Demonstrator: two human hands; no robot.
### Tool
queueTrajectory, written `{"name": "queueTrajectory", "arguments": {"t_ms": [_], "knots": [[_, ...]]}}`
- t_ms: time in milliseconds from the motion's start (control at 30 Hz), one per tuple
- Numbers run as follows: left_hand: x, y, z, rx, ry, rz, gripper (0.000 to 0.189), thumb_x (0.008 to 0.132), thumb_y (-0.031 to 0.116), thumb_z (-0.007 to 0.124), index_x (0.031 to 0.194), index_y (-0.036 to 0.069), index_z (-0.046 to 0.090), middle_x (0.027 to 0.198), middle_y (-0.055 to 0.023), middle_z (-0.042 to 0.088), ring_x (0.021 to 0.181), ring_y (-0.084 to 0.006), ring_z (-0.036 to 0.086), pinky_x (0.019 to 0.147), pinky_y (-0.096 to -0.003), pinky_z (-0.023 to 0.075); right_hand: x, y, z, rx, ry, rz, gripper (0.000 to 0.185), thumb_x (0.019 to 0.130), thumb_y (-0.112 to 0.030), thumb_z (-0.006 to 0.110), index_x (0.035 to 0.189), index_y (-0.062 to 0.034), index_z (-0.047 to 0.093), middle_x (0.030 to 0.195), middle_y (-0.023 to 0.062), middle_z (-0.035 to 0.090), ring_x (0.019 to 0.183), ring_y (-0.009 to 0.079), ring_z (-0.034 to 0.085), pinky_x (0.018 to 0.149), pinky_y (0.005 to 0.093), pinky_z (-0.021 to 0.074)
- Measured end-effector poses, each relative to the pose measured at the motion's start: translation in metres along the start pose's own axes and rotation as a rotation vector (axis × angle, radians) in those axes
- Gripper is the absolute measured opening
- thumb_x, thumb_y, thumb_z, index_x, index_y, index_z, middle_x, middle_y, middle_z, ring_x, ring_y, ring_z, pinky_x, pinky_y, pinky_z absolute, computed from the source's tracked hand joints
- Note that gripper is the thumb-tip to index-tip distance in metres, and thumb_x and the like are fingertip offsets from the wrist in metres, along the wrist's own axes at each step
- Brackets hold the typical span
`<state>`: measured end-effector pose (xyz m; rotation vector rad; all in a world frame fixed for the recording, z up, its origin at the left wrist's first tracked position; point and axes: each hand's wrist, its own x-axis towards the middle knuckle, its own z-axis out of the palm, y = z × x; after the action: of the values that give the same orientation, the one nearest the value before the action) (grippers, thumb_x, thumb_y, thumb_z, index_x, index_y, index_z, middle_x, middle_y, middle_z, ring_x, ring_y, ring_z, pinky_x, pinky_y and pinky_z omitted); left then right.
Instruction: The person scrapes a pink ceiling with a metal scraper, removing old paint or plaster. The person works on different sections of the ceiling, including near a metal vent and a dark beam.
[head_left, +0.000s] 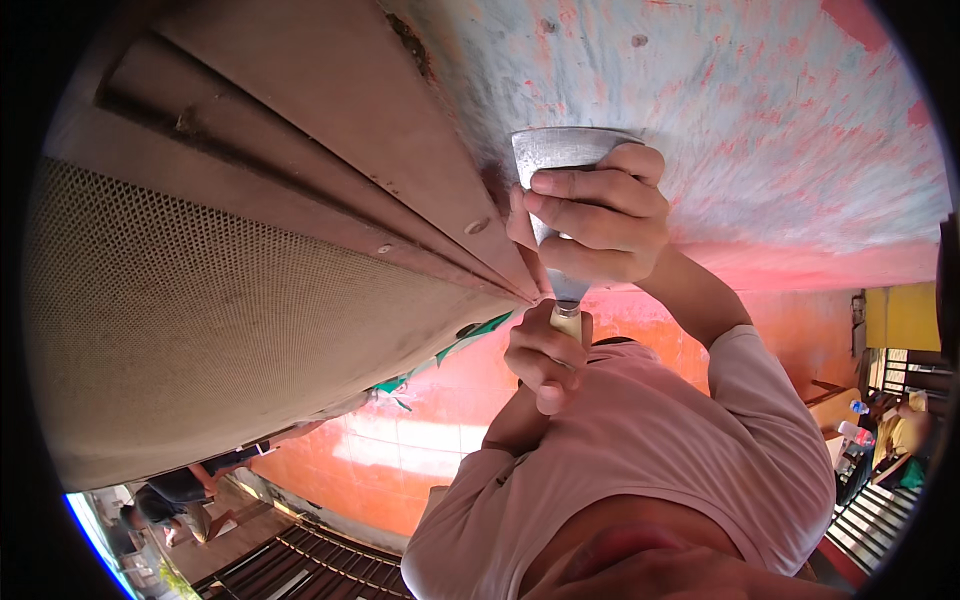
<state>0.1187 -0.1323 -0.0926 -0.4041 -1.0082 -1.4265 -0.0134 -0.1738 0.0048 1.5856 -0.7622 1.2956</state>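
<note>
A wide scraper with a metal blade (559, 150) and a pale handle (568, 322) is in both my hands. My left hand (544, 356) is wrapped around the handle. My right hand (607, 217) grips the blade higher up, with its fingers lying across the metal. The blade's broad edge is up against the wall (712, 127), whose pale blue-white surface shows streaks and patches of pink. Just left of the blade, a brown frame (360, 112) meets this wall. I cannot tell how firmly the edge presses.
Mesh screening (225, 322) fills the frame's left side. Torn green material (427, 367) hangs along its edge. An orange tiled wall (375, 450) lies below. Dark metal bars (337, 559) run along the bottom. A person (180, 491) is at lower left, another person (904, 431) at far right.
</note>
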Motion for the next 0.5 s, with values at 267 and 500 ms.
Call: {"name": "queueTrajectory", "arguments": {"t_ms": [267, 500], "knots": [[-0.011, -0.008, -0.001, 0.019, 0.099, -0.027, 0.052, 0.095, 0.038, 0.066, 0.053, 0.015, 0.046, 0.057, 0.0036, 0.051, 0.040, -0.0133, 0.034, 0.039, -0.0249, 0.0299, -0.001, 0.002, 0.004, 0.019, -0.014, -0.025, 0.033, 0.070, 0.003, 0.077, 0.064, -0.0185, 0.052, 0.076, -0.0102, 0.062, 0.081, 0.0097, 0.067, 0.065, 0.0275, 0.0355], [-0.016, -0.007, 0.013, -0.014, 0.167, -0.046, 0.051, 0.093, 0.036, 0.067, 0.052, 0.019, 0.041, 0.052, 0.0060, 0.047, 0.041, -0.0124, 0.032, 0.044, -0.0226, 0.0302, -0.011, 0.000, 0.002, 0.027, -0.005, -0.016, 0.031, 0.072, 0.002, 0.077, 0.065, -0.0179, 0.055, 0.076, -0.0086, 0.061, 0.082, 0.0082, 0.066, 0.063, 0.0282, 0.0342]]}}
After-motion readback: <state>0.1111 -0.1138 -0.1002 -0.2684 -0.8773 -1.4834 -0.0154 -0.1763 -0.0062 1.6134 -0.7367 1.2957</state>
